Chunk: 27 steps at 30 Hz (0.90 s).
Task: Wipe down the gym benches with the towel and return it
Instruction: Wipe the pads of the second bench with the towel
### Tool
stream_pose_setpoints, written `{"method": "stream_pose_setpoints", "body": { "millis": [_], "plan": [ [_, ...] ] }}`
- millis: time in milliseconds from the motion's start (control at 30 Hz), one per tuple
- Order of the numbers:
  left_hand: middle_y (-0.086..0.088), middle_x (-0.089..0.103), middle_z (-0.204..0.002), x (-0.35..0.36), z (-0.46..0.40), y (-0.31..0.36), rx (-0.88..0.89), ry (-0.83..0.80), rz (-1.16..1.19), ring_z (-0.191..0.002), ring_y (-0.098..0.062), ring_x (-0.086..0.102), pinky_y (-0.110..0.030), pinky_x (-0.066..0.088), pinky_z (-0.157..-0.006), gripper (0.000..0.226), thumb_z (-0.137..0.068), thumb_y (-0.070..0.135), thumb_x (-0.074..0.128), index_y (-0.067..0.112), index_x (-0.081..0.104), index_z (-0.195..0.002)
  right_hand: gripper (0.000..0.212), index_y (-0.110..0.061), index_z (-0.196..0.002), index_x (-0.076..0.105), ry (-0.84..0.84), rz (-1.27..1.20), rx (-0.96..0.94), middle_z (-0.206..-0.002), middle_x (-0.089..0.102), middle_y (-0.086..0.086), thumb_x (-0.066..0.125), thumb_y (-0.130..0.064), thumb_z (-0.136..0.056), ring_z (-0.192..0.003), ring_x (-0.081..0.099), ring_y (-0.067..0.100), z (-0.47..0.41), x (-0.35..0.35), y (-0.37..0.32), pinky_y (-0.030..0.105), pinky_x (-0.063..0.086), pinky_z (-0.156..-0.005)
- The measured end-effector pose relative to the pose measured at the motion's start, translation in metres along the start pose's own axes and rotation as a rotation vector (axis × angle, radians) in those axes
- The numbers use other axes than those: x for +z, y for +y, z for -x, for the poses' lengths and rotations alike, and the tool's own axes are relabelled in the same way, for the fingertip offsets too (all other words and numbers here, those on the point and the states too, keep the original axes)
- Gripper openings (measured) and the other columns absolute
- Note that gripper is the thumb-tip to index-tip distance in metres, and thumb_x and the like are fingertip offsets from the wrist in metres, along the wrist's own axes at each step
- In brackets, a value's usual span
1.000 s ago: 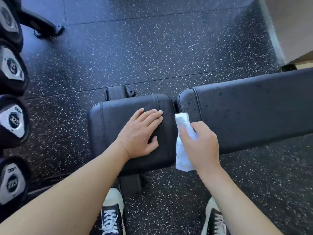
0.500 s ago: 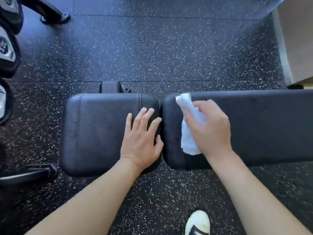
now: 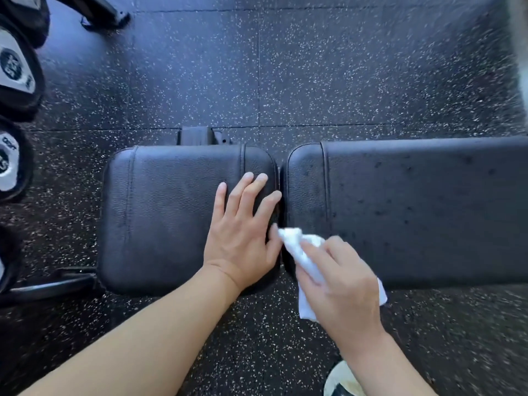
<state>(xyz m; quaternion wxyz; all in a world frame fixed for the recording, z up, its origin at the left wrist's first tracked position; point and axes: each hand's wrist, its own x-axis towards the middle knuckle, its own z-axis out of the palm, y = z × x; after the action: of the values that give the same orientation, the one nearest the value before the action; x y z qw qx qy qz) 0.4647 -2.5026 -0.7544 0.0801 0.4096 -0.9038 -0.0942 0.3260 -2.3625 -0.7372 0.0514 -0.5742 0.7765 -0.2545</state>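
A black padded gym bench lies across the view in two parts: a short seat pad (image 3: pixel 165 212) on the left and a long back pad (image 3: pixel 414 207) on the right, with a narrow gap between them. My left hand (image 3: pixel 243 232) rests flat on the seat pad's right end, fingers straight and spread. My right hand (image 3: pixel 340 284) grips a crumpled white towel (image 3: pixel 297 247) and presses it on the near left corner of the back pad, beside the gap. Part of the towel hangs below my palm over the bench's near edge.
Black dumbbells (image 3: pixel 17 70) line the left edge on a rack. A bench foot (image 3: pixel 197 135) sticks out behind the seat pad, another bar (image 3: pixel 51 284) at the near left. The floor (image 3: pixel 343 75) is speckled black rubber. The toe of my shoe (image 3: pixel 343 378) shows at the bottom.
My right hand has drawn the towel from the far edge of the back pad toward the near edge. My left hand stays on the seat pad. The view has shifted slightly.
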Motion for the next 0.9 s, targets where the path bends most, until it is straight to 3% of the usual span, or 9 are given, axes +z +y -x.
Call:
{"method": "stream_pose_setpoints", "body": {
  "millis": [167,300,500,600,767,900],
  "plan": [
    [-0.009,0.043,-0.16,-0.001,-0.004,0.002,0.006,-0.001,-0.01,-0.155,-0.034,0.033,-0.062,0.018,-0.127,0.053,-0.091,0.028,0.05,0.02,0.059,-0.142,0.02,-0.015,-0.087,0.076,0.02,0.036,-0.041,-0.074,0.034,-0.005,0.058,-0.013,-0.097,-0.063,0.03,0.018,0.006,-0.008,0.009,0.031,0.034,-0.051],
    [-0.01,0.043,-0.16,-0.001,-0.004,0.001,0.013,-0.009,-0.003,-0.156,-0.034,0.033,-0.062,0.016,-0.128,0.053,-0.091,0.03,0.049,0.019,0.058,-0.142,0.009,-0.011,-0.085,0.073,0.051,0.064,-0.015,-0.074,0.048,0.004,0.068,-0.014,-0.092,-0.061,0.047,0.025,-0.069,0.006,0.012,0.038,0.042,-0.052],
    [-0.01,0.043,-0.159,0.002,-0.003,0.001,0.018,0.011,-0.008,-0.155,-0.034,0.034,-0.062,0.017,-0.128,0.054,-0.09,0.03,0.05,0.02,0.058,-0.142,0.023,-0.011,-0.078,0.067,0.12,0.098,0.164,-0.081,0.055,0.006,0.07,-0.028,-0.093,-0.067,0.055,0.029,-0.159,0.029,0.014,0.038,0.044,-0.052],
    [-0.01,0.043,-0.16,0.001,-0.003,0.001,0.015,0.005,-0.005,-0.155,-0.034,0.034,-0.063,0.017,-0.127,0.054,-0.09,0.031,0.051,0.02,0.059,-0.142,0.016,-0.014,-0.088,0.073,0.108,0.121,0.17,-0.081,0.052,0.003,0.066,-0.027,-0.095,-0.068,0.052,0.024,-0.12,0.022,0.012,0.03,0.034,-0.056],
    [-0.01,0.044,-0.16,0.003,-0.003,0.0,0.018,0.01,-0.012,-0.155,-0.035,0.035,-0.063,0.018,-0.127,0.054,-0.09,0.031,0.051,0.019,0.06,-0.142,0.021,-0.022,-0.111,0.079,-0.016,0.083,0.142,-0.084,0.059,-0.002,0.061,-0.021,-0.102,-0.071,0.045,0.019,-0.005,0.003,0.012,0.033,0.044,-0.062],
    [-0.011,0.044,-0.16,0.003,-0.004,0.0,0.022,0.017,-0.011,-0.154,-0.036,0.035,-0.063,0.019,-0.127,0.054,-0.089,0.03,0.052,0.018,0.06,-0.141,0.021,-0.018,-0.091,0.079,0.056,0.115,0.093,-0.074,0.053,-0.003,0.06,-0.017,-0.099,-0.065,0.038,0.017,-0.011,0.007,0.015,0.033,0.042,-0.055]
  ]
}}
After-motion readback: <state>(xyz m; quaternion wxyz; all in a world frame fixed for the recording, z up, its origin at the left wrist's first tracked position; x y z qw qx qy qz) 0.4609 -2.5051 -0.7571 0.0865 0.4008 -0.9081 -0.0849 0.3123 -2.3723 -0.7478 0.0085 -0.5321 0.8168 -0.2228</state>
